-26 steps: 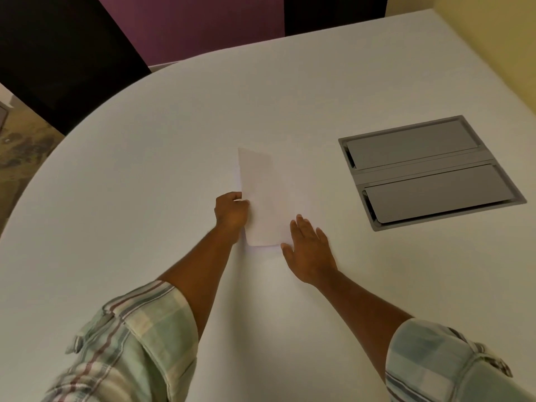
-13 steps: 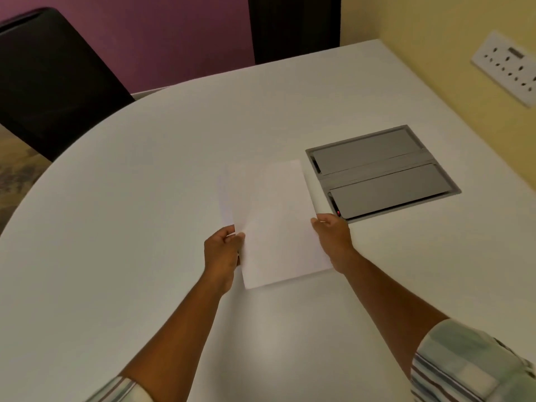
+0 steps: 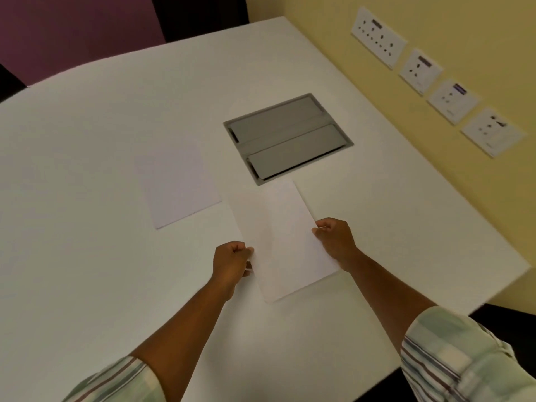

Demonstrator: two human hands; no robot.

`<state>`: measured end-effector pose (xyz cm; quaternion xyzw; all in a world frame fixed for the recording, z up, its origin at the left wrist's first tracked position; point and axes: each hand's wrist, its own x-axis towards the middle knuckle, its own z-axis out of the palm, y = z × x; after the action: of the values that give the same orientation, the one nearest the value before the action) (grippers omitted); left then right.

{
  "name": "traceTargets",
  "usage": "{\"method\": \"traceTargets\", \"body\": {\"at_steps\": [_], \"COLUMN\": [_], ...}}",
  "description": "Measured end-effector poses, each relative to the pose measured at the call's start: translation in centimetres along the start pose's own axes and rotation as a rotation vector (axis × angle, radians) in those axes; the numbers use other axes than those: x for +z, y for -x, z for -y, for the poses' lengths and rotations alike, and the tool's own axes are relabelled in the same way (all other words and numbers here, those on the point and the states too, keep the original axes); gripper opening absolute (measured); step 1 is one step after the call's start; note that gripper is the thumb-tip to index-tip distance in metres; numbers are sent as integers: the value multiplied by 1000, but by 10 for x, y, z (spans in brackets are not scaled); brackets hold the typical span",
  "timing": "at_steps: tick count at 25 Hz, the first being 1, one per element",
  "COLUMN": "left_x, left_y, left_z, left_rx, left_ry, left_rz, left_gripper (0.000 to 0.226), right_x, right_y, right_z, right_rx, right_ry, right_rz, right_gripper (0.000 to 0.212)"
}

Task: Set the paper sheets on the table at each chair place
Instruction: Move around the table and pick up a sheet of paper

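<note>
Holding a paper sheet (image 3: 282,242) by its side edges – left hand (image 3: 230,264) and right hand (image 3: 336,242) both pinching it | change: it has come off the other sheet (image 3: 179,182), now lying alone on the table (image 3: 72,198) | next – probably a neighbouring place.

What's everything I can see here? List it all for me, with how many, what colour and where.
Table: one, white, fills the view.
Loose paper sheet: one, white, flat on the table, left of the held one.
Held paper sheet: one, white, between both hands.
Hatch panel: one, grey, set into the table beyond the held sheet.
Wall socket plates: four, white, yellow wall at right.
Left hand: pinches the held sheet's left edge.
Right hand: pinches its right edge.
Sleeves: two, pale plaid, rolled up.
</note>
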<state>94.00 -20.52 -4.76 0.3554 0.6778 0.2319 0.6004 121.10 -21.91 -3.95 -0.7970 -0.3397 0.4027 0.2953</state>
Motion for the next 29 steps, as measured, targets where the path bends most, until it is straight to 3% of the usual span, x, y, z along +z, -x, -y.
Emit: {"method": "traceTargets", "body": {"at_steps": [11, 18, 25, 29], "left_x": [133, 193, 214, 207], "left_y": [19, 11, 7, 7], "left_z": [15, 19, 26, 26], "left_rx": [55, 30, 20, 132], "left_ry": [-198, -204, -270, -476], "left_rz": [198, 231, 185, 163], "left_gripper": [23, 25, 25, 33], "right_x": [-115, -149, -148, -139], "right_y": [-6, -36, -48, -39], "right_z": [-97, -127, -145, -144], "right_rx": [88, 90, 79, 20], "right_ry": [72, 105, 179, 463], "right_rz": [-209, -316, -305, -382], "right_gripper": [8, 12, 21, 41]}}
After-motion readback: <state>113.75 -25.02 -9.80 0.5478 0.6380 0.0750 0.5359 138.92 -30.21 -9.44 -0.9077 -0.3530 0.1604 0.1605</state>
